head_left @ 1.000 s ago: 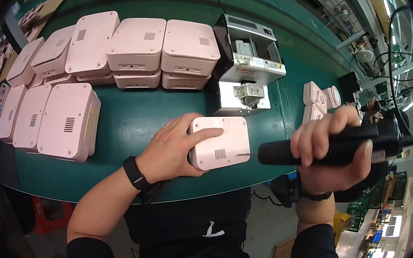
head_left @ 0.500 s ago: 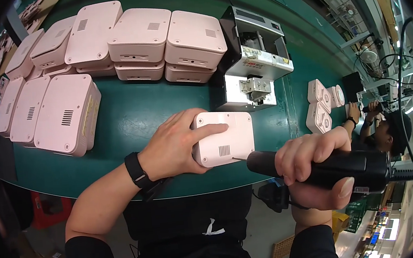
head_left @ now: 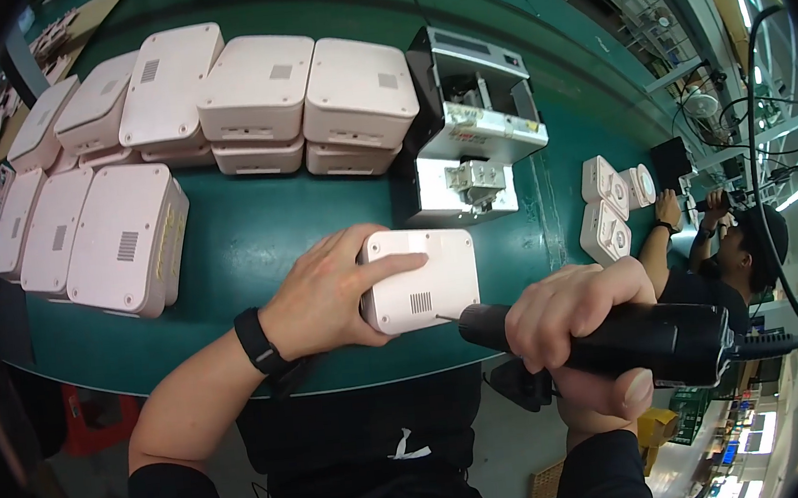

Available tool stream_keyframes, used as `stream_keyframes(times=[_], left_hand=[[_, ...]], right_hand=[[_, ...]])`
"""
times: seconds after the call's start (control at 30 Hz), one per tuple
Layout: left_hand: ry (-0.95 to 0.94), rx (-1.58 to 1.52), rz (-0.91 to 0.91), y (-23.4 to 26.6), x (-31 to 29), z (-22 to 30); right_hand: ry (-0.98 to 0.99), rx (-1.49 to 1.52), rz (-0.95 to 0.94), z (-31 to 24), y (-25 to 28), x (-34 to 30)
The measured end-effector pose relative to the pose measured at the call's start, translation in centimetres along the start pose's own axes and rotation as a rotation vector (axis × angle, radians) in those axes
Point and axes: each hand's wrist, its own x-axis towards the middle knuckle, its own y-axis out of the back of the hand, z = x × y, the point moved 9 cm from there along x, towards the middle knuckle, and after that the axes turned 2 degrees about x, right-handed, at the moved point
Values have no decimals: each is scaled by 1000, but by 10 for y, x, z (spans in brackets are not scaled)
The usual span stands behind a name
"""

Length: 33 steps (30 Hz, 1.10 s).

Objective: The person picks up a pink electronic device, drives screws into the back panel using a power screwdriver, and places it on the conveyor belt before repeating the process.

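Black power screwdriver [head_left: 653,344] in the right hand [head_left: 579,318], fingers wrapped around its barrel, cord leaving the rear end; thin bit points left. Bit tip lies at the pale pink box [head_left: 440,279], just right of the vent slots near the box's front edge; contact cannot be told. Left hand [head_left: 326,285], black band [head_left: 259,341] at the wrist, grips the box's left end: index finger stretched over the upper face, thumb at the near corner. Box sits vented face up near the front edge of the green bench [head_left: 263,228]. Beyond it: black-and-silver machine [head_left: 474,131]; to the left, similar pink boxes [head_left: 257,75], some stacked; to the right, small pink parts [head_left: 606,229]. Farther right, a co-worker [head_left: 724,280] with arms at the bench.
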Motion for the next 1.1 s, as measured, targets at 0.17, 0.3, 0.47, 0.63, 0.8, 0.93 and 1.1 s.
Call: stream_keyframes(times=[0.17,0.3,0.47,0.63,0.8,0.93,1.1], left_hand=[[-7,-7,4,0,-1,4],[-11,4,2,-1,-2,2],[-17,2,-1,-2,-2,3],[-2,-7,15,-3,-5,-4],[-25,-10,49,-2,-8,-5],[-30,-6,74,-3,-7,-6],[-18,-7,98,-4,-11,-6]], right_hand=[[104,95,39,-21,21,40],[222,76,105,-10,48,72],[110,64,208,5,62,80],[41,139,128,2,29,51],[49,171,-111,-26,-28,19],[14,126,-159,-25,-44,13],[-30,174,-129,-7,-55,7]])
